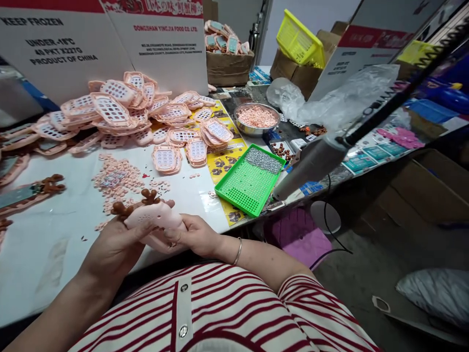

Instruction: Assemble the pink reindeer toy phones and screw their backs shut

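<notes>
Between my two hands is a pale pink plastic casing (156, 217) with brown antler-like pieces (149, 196) at its far edge and a few small holes in its face. My left hand (115, 239) grips its left side, thumb laid over the front. Fingers of my right hand (200, 235) are closed on its right end. Just beyond lies a scatter of small peach-coloured pieces (117, 178) on the white table surface (190, 193). Part of the casing's underside is hidden by my fingers.
Many pink casings with grid holes (112, 108) are heaped at the back left. A green perforated tray (245, 181) holds small metal screws. Behind it stands a metal bowl (252, 129) of peach pieces. An electric screwdriver (315, 164) hangs at the right on a coiled cord.
</notes>
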Tool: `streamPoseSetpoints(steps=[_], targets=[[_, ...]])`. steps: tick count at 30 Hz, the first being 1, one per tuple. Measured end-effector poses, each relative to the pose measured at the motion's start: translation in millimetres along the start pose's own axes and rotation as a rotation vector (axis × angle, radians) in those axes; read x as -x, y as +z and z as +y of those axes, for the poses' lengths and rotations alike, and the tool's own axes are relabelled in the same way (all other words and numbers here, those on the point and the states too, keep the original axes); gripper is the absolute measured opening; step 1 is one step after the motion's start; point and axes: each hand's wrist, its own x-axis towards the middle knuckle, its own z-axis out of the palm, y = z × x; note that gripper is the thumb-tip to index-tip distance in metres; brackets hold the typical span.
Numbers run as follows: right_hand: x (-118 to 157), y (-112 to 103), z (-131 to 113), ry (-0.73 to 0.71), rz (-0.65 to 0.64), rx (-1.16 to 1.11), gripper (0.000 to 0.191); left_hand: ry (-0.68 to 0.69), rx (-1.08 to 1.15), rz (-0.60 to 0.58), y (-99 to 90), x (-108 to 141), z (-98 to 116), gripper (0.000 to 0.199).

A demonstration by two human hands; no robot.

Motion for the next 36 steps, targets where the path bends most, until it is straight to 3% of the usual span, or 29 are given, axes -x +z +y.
streamPoseSetpoints(steps=[9, 13, 19, 26, 30, 33, 36], targets=[[3, -4, -8, -0.041, -0.05, -0.06, 0.052, 0.05, 0.022, -0.027, 9.5, -7, -4, 0.048], [10, -13, -5, -0.095, 0.015, -0.075, 0.049, 0.118, 0.092, -0.01, 21.6, -9, -5, 0.047], [24, -21, 0, -0.051, 0.05, -0.151, 0.048, 0.062, 0.053, -0.149, 21.4, -4, -12, 0.052], [31, -21, -3, -0.05, 0.081, -0.086, 0.05, 0.049, -0.078, -0.135, 19.1, 1, -19, 0.039], [24, -20, 1, -0.054, 0.106, -0.039, 0.053, 0.076, -0.073, -0.104, 23.4, 4, -17, 0.049], [23, -21, -8, -0.115, 0.1, 0.209, 0.052, 0.004, -0.015, -0.141, 21.7, 2, -16, 0.052], [52, -22, -37, -0.261, 0.095, 0.871, 0.046, -0.049, 0.114, -0.177, 19.0, -3, -14, 0.049]])
